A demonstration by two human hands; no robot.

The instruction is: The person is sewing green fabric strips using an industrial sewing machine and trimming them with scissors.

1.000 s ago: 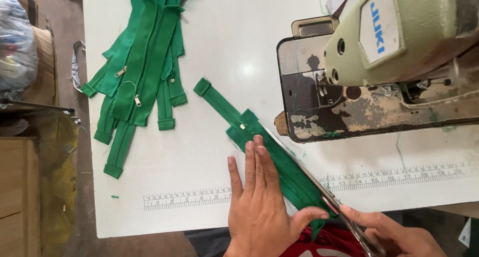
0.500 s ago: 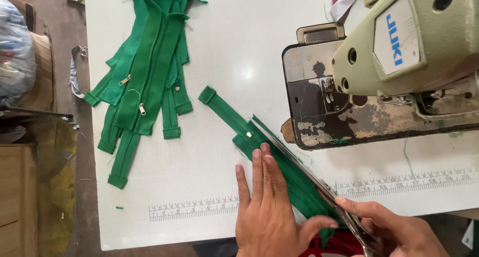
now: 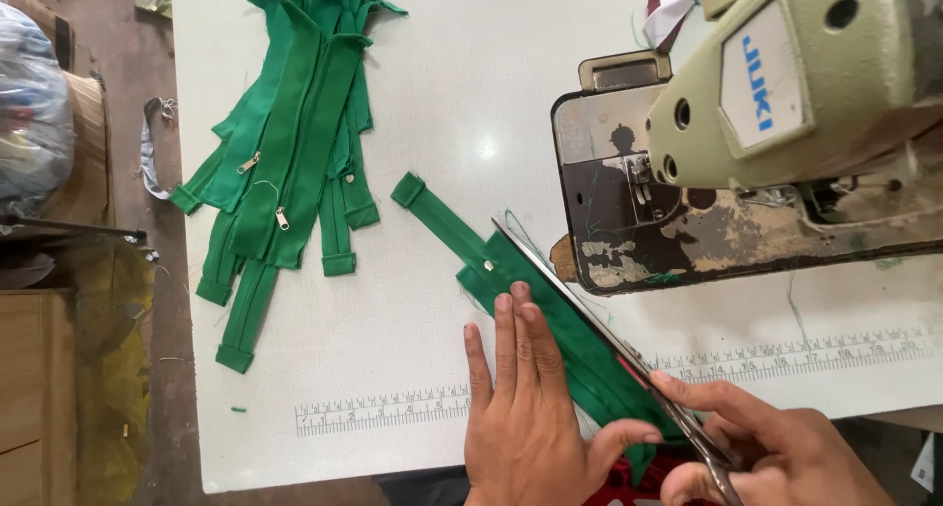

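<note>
Several green fabric zipper strips [image 3: 285, 172] are lying heaped on the white bench [image 3: 452, 93], well left of the fingers, apparently finished. One green zipper piece [image 3: 530, 300] is being pinned under the left hand [image 3: 526, 408], its fingers flat and together. Just right, the right hand [image 3: 776, 447] is gripping long metal scissors [image 3: 609, 344], blades lying along its edge; trimming looks partway done.

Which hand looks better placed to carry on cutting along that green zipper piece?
Probably the right hand: it holds the scissors along the green zipper piece, while the left hand lies flat on it.
</note>
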